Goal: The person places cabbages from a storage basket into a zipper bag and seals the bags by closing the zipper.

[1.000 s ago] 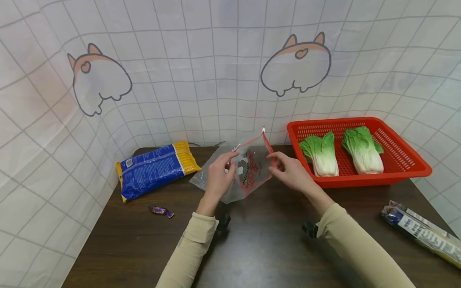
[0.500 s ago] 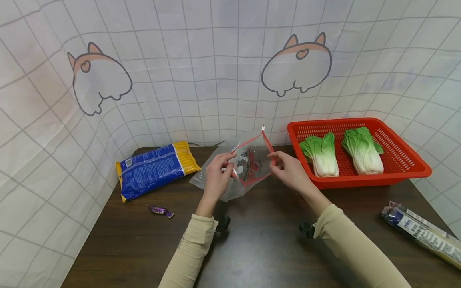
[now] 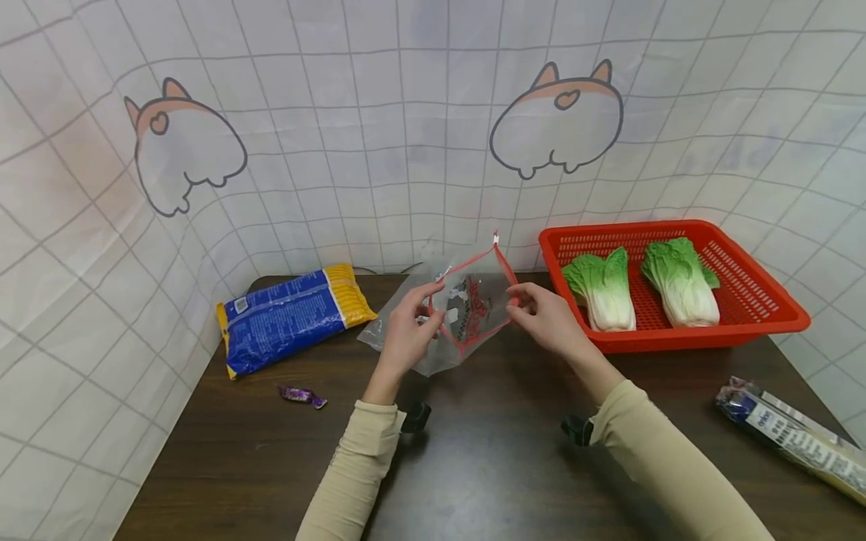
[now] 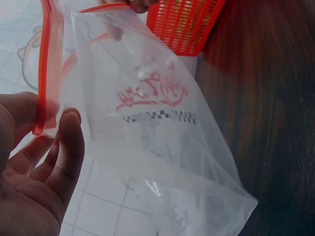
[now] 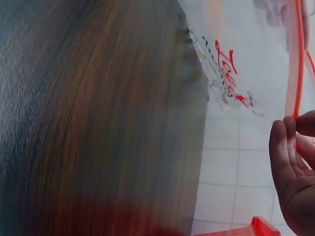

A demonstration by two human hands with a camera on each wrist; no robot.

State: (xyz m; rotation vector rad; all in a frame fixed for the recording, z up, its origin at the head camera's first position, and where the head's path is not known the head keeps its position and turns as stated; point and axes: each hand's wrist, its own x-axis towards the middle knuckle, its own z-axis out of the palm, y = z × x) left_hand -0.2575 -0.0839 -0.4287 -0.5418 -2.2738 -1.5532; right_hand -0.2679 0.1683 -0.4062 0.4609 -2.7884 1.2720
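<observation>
Between my two hands hangs a clear zip bag [image 3: 443, 357] with a red-edged mouth, spread apart into a diamond shape. Red lettering and a black checkered strip show on its film in the left wrist view, where the bag [image 4: 162, 147] looks flat and wrinkled with no contents visible. My left hand [image 3: 407, 330] pinches the left side of the red rim between thumb and fingers. The right side of the rim is pinched by my right hand [image 3: 544, 319]. A small white slider [image 3: 496, 239] sits at the rim's top corner.
A red basket [image 3: 764, 319] with two napa cabbages [image 3: 611, 293] stands behind my right hand. To the left lie a blue and yellow packet [image 3: 287, 319] and a purple-wrapped candy [image 3: 302, 397]. A long printed package [image 3: 788, 432] rests at the right. A tiled-pattern curtain [image 3: 433, 135] backs the table.
Both hands keep hold of the bag's rim. The bag's mouth narrowed slightly and then spread a little again; the other things stay where they were.
</observation>
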